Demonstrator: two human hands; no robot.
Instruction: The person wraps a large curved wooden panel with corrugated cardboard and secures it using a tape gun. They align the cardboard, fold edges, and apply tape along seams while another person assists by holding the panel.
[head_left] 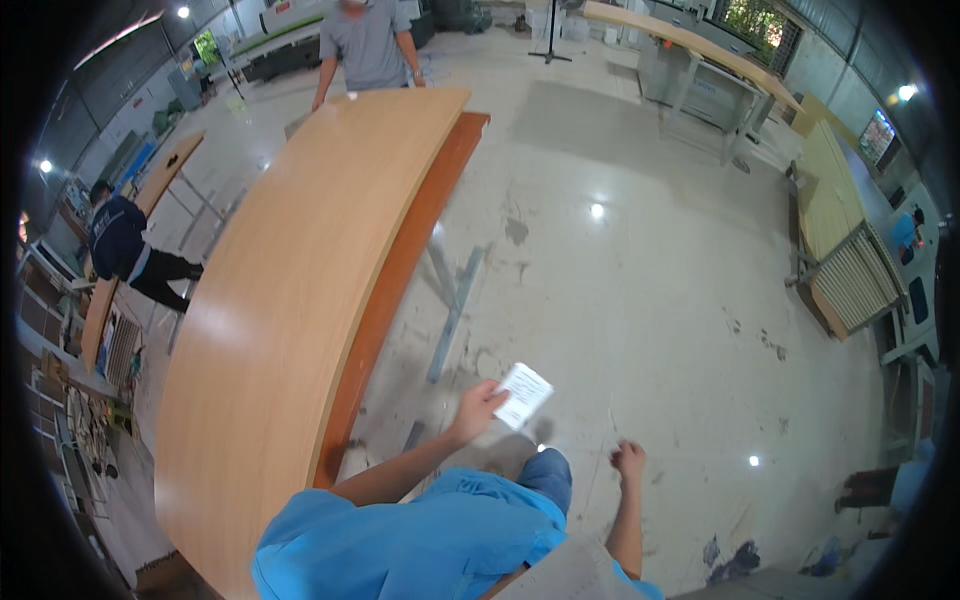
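Observation:
My left hand grips a small white printed paper slip, thumb on its near edge. The slip is held out in front of my body, over the floor. On the right, my right hand hangs beside my leg with its fingers curled in. What it holds, if anything, is too small to make out. To my left lies a long light-wood panel, above a reddish-brown board. Neither hand touches the panel.
Metal legs stick out beneath the boards. One person in grey stands at the panel's far end; another in dark clothes leans over a bench at left. A wooden-topped table stands far right, and a slatted wooden unit nearer right.

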